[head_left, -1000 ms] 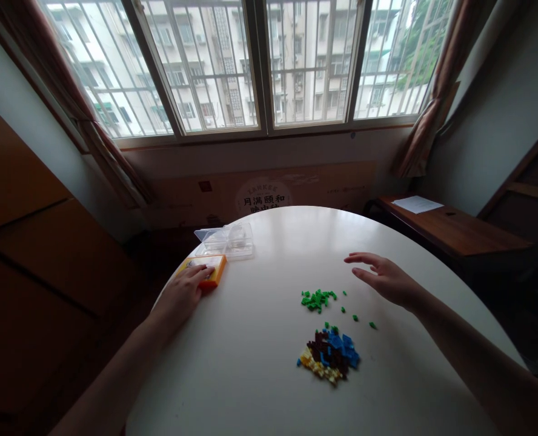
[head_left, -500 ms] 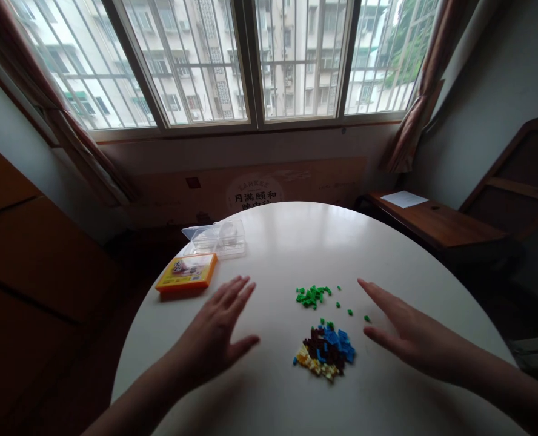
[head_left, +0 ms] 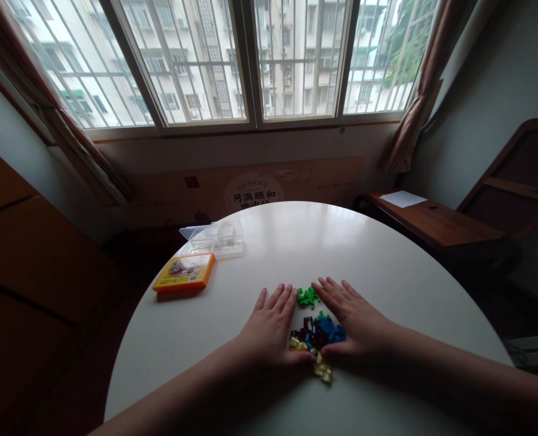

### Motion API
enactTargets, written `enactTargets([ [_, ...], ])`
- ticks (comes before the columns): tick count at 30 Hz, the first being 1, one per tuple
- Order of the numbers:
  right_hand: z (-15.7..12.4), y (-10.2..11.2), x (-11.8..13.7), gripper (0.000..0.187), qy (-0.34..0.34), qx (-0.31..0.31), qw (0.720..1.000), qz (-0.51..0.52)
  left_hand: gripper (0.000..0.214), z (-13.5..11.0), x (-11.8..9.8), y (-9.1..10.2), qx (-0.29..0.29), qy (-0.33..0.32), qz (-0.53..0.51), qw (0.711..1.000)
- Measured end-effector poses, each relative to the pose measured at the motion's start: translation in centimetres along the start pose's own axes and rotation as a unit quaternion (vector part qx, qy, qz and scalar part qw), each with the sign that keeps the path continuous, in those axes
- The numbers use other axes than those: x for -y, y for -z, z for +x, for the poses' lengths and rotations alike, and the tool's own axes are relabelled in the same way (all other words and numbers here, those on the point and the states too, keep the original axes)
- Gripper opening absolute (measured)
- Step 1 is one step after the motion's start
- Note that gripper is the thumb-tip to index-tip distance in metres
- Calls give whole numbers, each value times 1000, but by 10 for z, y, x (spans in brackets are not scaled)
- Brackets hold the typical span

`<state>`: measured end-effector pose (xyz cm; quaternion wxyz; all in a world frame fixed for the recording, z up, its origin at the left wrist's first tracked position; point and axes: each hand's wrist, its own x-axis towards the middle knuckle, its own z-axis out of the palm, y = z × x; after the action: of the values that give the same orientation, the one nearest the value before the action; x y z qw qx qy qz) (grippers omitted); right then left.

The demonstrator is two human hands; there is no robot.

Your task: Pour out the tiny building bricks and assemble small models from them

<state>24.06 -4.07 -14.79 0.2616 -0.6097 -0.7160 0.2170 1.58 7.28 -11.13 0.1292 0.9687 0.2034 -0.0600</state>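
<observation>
Two boxes sat at the left of the white table (head_left: 387, 266): an orange box (head_left: 185, 272) and a clear case (head_left: 214, 238). The left hand (head_left: 269, 330) lay flat, holding nothing, against the mixed brick pile (head_left: 317, 333). Green bricks (head_left: 306, 297) lay just beyond the pile, and the right hand (head_left: 355, 321) lay equally flat and empty against its other side.

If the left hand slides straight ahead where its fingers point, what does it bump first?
The left hand would probably brush the edge of the green bricks by its first finger; beyond that, only bare table shows.
</observation>
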Motion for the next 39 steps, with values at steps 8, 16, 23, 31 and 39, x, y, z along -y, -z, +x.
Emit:
enactTargets([
  [8,17,3,-4,108,73,-8,997,0,102,7,7,-3,-37,-22,-20,999],
  [16,14,1,-2,95,105,-42,989,91,68,8,8,-6,-103,-85,-82,988],
  [23,18,-7,-1,82,107,-81,964,231,48,6,7,-9,-178,-124,-141,966],
  [31,13,35,-13,54,49,-220,943,244,90,10,1,0,-104,-139,-71,982],
  [39,3,61,-41,61,-43,-62,996,54,97,5,-35,-4,-49,-186,-12,981],
])
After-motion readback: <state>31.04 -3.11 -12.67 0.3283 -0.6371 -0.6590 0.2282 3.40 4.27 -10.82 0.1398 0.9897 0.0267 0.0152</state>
